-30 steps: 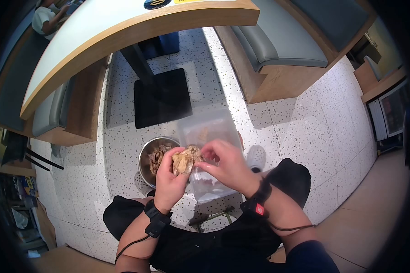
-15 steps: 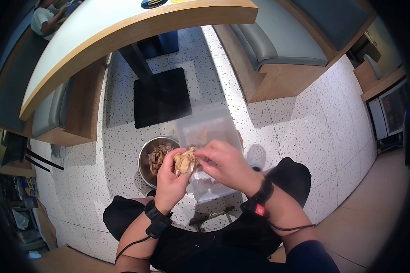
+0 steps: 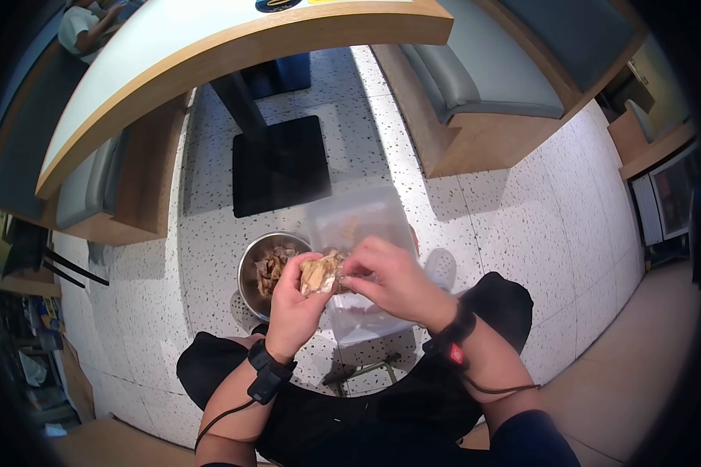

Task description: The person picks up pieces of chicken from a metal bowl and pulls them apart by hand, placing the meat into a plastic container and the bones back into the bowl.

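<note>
My left hand [image 3: 296, 311] is closed around a crinkled tan-and-brown mushroom-like clump [image 3: 319, 274], holding it up between thumb and fingers. At the clump's right edge, my right hand [image 3: 389, 280] pinches a bit of it with thumb and fingertips. Below and left of the clump stands a round metal bowl [image 3: 246, 293], holding similar brown pieces [image 3: 271, 271]. Under my hands is a translucent plastic bin [image 3: 401, 218], with a few pale brown bits showing through or inside it. My right hand hides part of the bin.
A curved wood-edged table [image 3: 249, 40] stands ahead on a black base plate [image 3: 282, 167]. Grey padded benches [image 3: 494, 86] flank it. Between my knees is a small green-framed stool [image 3: 362, 377]. Another person [image 3: 82, 31] is at the far upper left. The floor is speckled white.
My right hand has shifted slightly at the clump's edge, and the clump has turned a little in my left hand. The whole view has moved slightly.
</note>
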`<state>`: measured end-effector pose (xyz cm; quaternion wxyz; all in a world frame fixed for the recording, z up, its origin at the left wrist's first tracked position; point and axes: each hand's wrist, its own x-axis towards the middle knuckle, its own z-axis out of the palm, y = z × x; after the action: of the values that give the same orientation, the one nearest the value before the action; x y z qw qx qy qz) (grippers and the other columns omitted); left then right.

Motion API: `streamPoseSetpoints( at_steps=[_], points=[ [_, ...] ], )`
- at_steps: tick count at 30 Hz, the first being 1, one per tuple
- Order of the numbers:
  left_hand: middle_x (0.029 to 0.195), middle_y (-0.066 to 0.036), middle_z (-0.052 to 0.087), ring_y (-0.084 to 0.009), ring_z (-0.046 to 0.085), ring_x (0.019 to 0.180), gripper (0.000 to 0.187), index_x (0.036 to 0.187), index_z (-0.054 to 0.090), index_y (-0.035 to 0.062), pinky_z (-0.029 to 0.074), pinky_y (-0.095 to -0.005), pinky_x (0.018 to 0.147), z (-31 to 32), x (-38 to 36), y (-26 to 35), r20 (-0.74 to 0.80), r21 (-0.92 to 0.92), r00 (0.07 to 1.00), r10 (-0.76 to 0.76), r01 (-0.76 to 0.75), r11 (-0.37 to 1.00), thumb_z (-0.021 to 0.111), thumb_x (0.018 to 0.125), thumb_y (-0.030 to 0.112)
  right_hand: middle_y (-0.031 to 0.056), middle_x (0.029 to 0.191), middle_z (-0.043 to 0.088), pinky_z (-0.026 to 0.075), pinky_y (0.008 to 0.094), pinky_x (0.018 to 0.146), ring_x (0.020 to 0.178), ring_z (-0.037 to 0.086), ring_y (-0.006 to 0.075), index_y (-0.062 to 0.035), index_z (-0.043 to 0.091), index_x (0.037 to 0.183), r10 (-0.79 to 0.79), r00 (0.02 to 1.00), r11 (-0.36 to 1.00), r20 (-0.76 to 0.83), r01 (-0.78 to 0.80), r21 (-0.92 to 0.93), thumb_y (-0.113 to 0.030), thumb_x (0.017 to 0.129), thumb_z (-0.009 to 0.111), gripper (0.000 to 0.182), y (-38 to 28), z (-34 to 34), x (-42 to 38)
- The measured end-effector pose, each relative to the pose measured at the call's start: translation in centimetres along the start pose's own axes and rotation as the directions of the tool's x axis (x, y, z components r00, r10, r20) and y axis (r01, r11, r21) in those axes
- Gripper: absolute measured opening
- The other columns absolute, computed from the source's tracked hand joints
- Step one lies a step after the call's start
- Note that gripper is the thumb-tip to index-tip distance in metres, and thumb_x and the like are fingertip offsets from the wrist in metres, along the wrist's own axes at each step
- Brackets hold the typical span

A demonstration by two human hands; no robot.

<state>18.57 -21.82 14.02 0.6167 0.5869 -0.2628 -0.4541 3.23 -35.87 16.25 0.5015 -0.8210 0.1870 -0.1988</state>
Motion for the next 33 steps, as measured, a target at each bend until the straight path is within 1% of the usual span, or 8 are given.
streamPoseSetpoints(
  at_steps=[5,9,12,14,23,29,32,33],
  points=[
    [0.115,-0.005,0.066,-0.0097,0.063,0.103,0.042,0.128,0.054,0.004,0.054,-0.0253,0.088,0.0,0.3,-0.1,0.03,0.184,0.999,0.021,-0.026,0.983,0.073,0.091,-0.001,0.0119,0.097,0.062,0.056,0.0333,0.075,0.083,0.068,0.0246,-0.0002,0.069,0.099,0.021,0.999,1.0,0.035,-0.021,-0.023,-0.005,0.089,0.076,0.013,-0.1,0.0,0.0],
    [0.113,-0.004,0.066,-0.009,0.064,0.099,0.04,0.127,0.054,0.0039,0.054,-0.025,0.086,0.3,0.2,0.6,-0.016,0.198,1.0,0.003,0.001,0.98,0.073,0.092,0.001,0.0119,0.093,0.064,0.055,0.0349,0.074,0.083,0.068,0.025,0.0,0.068,0.097,0.018,0.999,1.0,0.028,-0.018,-0.022,-0.007,0.089,0.078,0.014,-0.5,-0.2,0.0],
    [0.112,-0.006,0.068,-0.0107,0.065,0.1,0.037,0.126,0.056,0.0023,0.055,-0.0266,0.087,0.3,0.3,0.6,-0.046,0.091,0.998,-0.047,0.051,0.995,0.073,0.094,0.002,0.0117,0.092,0.066,0.055,0.036,0.075,0.084,0.068,0.0262,-0.0006,0.068,0.096,-0.013,1.0,1.0,0.008,0.013,-0.009,-0.008,0.088,0.078,0.015,-0.6,-0.4,-0.1],
    [0.113,-0.007,0.069,-0.0112,0.066,0.1,0.036,0.127,0.056,0.0012,0.055,-0.0266,0.086,0.3,0.4,0.1,-0.037,-0.213,0.994,-0.099,0.089,0.973,0.071,0.094,0.0,0.0115,0.091,0.066,0.055,0.0364,0.076,0.084,0.068,0.0272,-0.001,0.069,0.096,-0.05,0.999,0.999,0.003,0.05,-0.01,-0.008,0.088,0.079,0.015,-0.6,-0.4,0.1],
    [0.114,-0.011,0.067,-0.0166,0.07,0.1,0.035,0.131,0.052,-0.0006,0.059,-0.0295,0.082,-0.2,0.5,1.1,-0.041,-0.418,0.983,-0.176,0.143,0.897,0.064,0.098,0.003,0.011,0.096,0.069,0.055,0.0397,0.083,0.091,0.067,0.0308,-0.0029,0.07,0.096,-0.243,0.963,0.969,-0.12,0.235,-0.079,-0.005,0.085,0.077,0.013,-0.8,0.4,-0.3],
    [0.115,-0.011,0.067,-0.0162,0.071,0.099,0.035,0.131,0.052,-0.001,0.06,-0.0276,0.08,-0.9,0.5,1.2,-0.059,-0.459,0.982,-0.177,0.13,0.879,0.064,0.098,0.004,0.0118,0.097,0.071,0.056,0.0369,0.082,0.093,0.069,0.0283,-0.0023,0.073,0.095,-0.183,0.963,0.983,-0.196,0.183,-0.019,-0.001,0.082,0.079,0.014,-0.4,0.8,-0.4],
    [0.116,-0.01,0.068,-0.0156,0.071,0.099,0.035,0.132,0.052,-0.0007,0.06,-0.0268,0.078,-1.1,0.6,1.2,-0.05,-0.476,0.984,-0.17,0.126,0.87,0.064,0.099,0.005,0.0091,0.097,0.072,0.054,0.0337,0.081,0.091,0.069,0.0213,-0.0016,0.073,0.097,-0.092,0.97,0.992,-0.227,0.108,0.061,-0.003,0.086,0.079,0.013,0.1,1.2,-0.6],
    [0.116,-0.01,0.068,-0.0156,0.071,0.099,0.035,0.132,0.052,-0.0007,0.06,-0.0268,0.078,-1.1,0.5,1.4,-0.051,-0.478,0.984,-0.168,0.124,0.87,0.064,0.099,0.005,0.0069,0.097,0.072,0.054,0.0311,0.081,0.09,0.068,0.0169,-0.0014,0.072,0.099,0.051,0.975,0.97,-0.217,0.004,0.245,-0.004,0.088,0.078,0.013,0.8,1.6,-0.7]
  ],
)
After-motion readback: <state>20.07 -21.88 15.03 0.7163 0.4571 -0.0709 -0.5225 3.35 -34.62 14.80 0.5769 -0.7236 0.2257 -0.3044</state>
